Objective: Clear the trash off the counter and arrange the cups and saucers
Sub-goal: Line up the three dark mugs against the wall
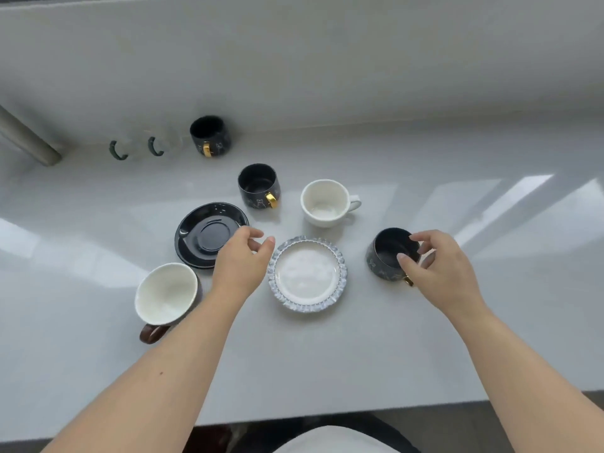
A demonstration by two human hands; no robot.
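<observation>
A glass-rimmed white saucer [307, 276] lies in the middle of the white counter [327, 354]. My left hand [240, 263] hovers open between it and a black saucer [209, 233], fingers apart, holding nothing. My right hand [438, 266] curls around the rim of a black cup [389, 256] with a gold handle at the right; thumb and fingers look just off the rim. Another black cup [258, 186] and a white cup [325, 202] stand behind the saucers. A white cup with a brown handle [166, 294] sits at the left.
At the back by the wall stand a third black cup [210, 135] and two clear glass cups with green handles [137, 148]. A grey post [29, 138] leans at the far left. The counter's front edge runs just above my lap.
</observation>
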